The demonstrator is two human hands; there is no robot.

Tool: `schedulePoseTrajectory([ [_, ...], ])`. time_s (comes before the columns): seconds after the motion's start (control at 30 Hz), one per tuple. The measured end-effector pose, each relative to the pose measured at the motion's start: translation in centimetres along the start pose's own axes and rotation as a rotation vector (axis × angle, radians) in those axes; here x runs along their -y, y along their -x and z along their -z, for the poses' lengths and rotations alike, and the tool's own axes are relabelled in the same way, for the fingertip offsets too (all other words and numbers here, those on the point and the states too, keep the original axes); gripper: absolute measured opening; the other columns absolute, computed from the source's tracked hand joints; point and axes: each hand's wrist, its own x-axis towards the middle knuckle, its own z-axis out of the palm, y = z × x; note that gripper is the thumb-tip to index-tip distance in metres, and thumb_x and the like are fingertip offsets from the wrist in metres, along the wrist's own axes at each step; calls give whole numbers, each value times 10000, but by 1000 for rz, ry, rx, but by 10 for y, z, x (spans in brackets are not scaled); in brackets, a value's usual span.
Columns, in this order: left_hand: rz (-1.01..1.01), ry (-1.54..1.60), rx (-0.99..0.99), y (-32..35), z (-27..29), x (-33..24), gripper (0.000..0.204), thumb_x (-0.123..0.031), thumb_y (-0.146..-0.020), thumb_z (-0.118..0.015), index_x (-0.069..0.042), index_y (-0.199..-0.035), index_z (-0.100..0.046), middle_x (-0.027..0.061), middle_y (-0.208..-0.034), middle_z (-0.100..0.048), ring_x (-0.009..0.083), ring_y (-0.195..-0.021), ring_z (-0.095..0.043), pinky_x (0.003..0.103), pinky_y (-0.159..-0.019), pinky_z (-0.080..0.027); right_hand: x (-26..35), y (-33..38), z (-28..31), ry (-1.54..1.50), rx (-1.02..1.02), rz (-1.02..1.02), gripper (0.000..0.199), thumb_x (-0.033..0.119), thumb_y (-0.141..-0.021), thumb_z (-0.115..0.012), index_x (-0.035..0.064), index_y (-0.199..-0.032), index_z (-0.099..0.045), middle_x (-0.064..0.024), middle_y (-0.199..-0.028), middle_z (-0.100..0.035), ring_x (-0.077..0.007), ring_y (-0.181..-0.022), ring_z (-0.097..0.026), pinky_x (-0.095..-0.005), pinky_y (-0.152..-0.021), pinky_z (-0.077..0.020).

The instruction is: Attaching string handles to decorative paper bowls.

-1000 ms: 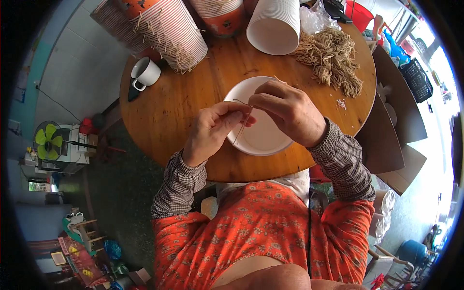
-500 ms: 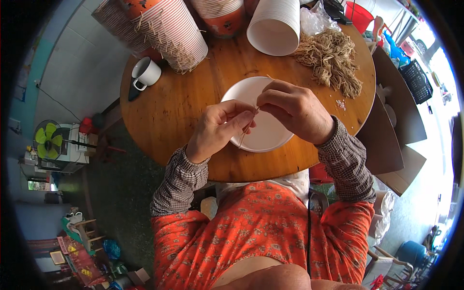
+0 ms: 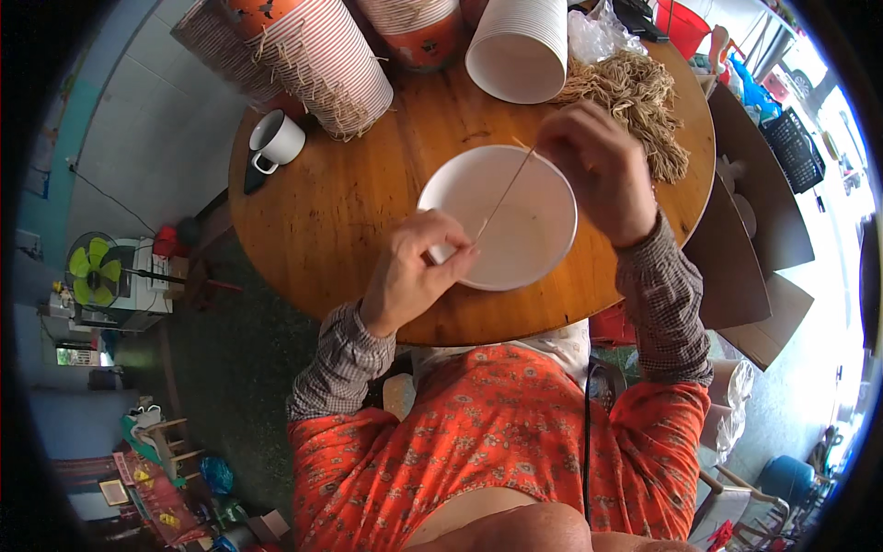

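A thin tan string (image 3: 509, 190) runs taut on a slant over a white paper bucket (image 3: 548, 248) at the table's near middle. Its lower end is pinched between the thumb and forefinger of my left hand (image 3: 416, 270), which is over the bucket's left rim. Up at the right, beyond the bucket's far rim, my right hand (image 3: 603, 170) is closed round the other end, its fingers slightly blurred. A small pale knot or tuft shows on the string close to my left fingertips. The bundle of tan strings (image 3: 644, 101) lies just past my right hand.
Tall stacks of paper buckets (image 3: 324, 69) stand along the far side of the round wooden table (image 3: 322, 216), one white stack (image 3: 520, 55) tipped toward me. A white mug (image 3: 278, 138) sits at the left edge. An open cardboard box (image 3: 750, 212) adjoins the table's right side.
My hands have parted from close together. The right one moved up and to the right, the left slightly down and left, so the string is now stretched between them.
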Motion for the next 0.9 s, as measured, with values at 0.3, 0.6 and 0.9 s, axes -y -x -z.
schedulePoseTrajectory([
  [0.3,-188,-70,65,18,-2,17,116,-68,-760,-718,-82,-792,-607,38,-832,-609,222,-824,-603,384,-913,-397,-35,19,2,48,-107,-210,41,37,-857,-605,34,-895,-621,-97,-859,-612,-268,-762,-625,-331,-657,-501],
  [0.6,-412,-460,67,6,-1,17,164,-110,-773,-742,-113,-869,-609,-4,-867,-587,158,-844,-610,416,-989,-353,-60,39,8,48,-131,-263,69,32,-860,-619,20,-928,-613,-90,-870,-611,-240,-761,-616,-319,-660,-494],
  [0.9,-419,-463,41,-6,1,17,203,-133,-765,-754,-122,-914,-616,-13,-886,-573,152,-863,-612,427,-1031,-320,-62,50,11,-11,-88,-298,96,9,-866,-609,9,-960,-588,-83,-880,-584,-195,-794,-596,-291,-680,-483],
])
